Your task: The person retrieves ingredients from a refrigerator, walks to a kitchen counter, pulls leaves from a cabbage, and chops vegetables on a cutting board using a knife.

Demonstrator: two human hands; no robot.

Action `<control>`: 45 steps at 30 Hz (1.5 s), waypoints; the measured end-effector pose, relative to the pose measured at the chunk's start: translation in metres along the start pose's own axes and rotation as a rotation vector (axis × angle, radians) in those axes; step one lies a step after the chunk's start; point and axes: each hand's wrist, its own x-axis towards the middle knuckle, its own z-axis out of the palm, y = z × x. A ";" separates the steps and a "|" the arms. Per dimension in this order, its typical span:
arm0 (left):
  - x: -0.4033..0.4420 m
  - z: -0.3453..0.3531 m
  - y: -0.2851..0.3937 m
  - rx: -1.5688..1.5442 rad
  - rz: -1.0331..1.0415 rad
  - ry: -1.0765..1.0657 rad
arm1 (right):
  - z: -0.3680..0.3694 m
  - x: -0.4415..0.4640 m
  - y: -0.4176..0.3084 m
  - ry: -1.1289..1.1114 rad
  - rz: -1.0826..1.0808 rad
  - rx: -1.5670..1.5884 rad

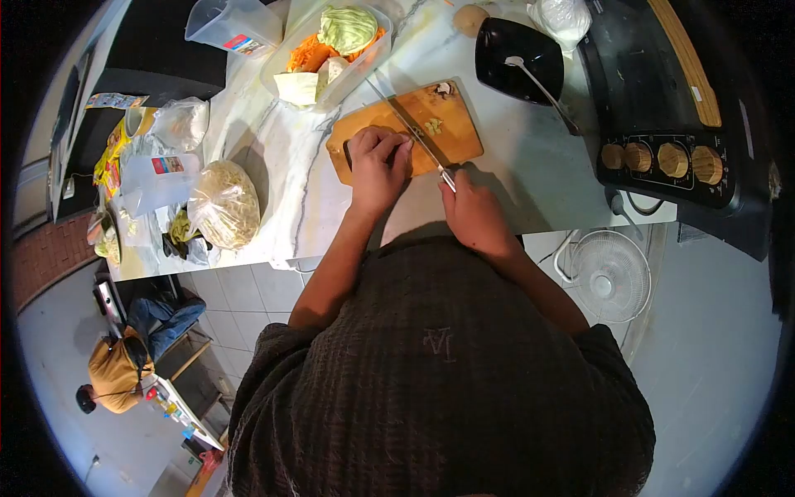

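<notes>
A wooden cutting board (460, 142) lies on the marble counter in front of me. My right hand (475, 209) is closed round the handle of a long knife (424, 147), whose blade crosses the board diagonally. On the board's left part, my left hand (380, 162) has its fingers bent and pressed together beside the blade. Whatever lies under those fingertips is too small to name. Small pale chopped pieces (433, 127) lie just right of the blade, and some dark and whitish scraps (445, 89) sit near the board's top right corner.
Behind the board stand a plastic container (377, 65) of cut vegetables and a black bowl (505, 79) with a spoon. At left are a bag of sprouts (224, 205) and a clear container (157, 184). A knobbed appliance (654, 132) stands right. Another person (120, 373) is at lower left.
</notes>
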 end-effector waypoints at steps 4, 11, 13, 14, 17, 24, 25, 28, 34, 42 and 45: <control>0.001 0.001 -0.001 -0.012 0.007 0.019 | 0.000 0.002 -0.002 0.001 -0.011 -0.036; 0.003 0.003 -0.003 0.001 0.036 0.052 | -0.007 0.008 -0.012 -0.020 -0.018 -0.053; 0.003 0.002 -0.002 -0.007 0.043 0.058 | -0.007 0.007 -0.009 -0.008 -0.030 -0.055; 0.002 0.002 -0.002 -0.006 0.046 0.060 | -0.001 0.005 -0.003 0.023 -0.030 -0.071; 0.002 0.001 -0.003 -0.006 0.030 0.061 | 0.002 0.002 0.006 0.041 0.021 -0.098; 0.002 0.004 -0.002 0.017 0.064 0.063 | -0.002 -0.003 0.007 0.071 0.068 -0.066; 0.001 0.004 -0.002 0.011 0.064 0.067 | -0.002 -0.003 0.007 0.072 0.071 -0.064; 0.001 0.004 -0.003 0.016 0.083 0.073 | -0.003 -0.003 0.006 0.094 0.020 -0.029; 0.001 0.001 0.001 -0.009 0.005 0.061 | -0.006 -0.004 -0.002 0.039 0.026 -0.048; 0.000 0.002 -0.002 0.008 -0.001 0.032 | -0.009 -0.001 -0.005 -0.025 0.049 -0.045; 0.000 0.003 -0.004 -0.006 -0.016 0.038 | -0.010 -0.001 -0.006 -0.016 0.012 -0.058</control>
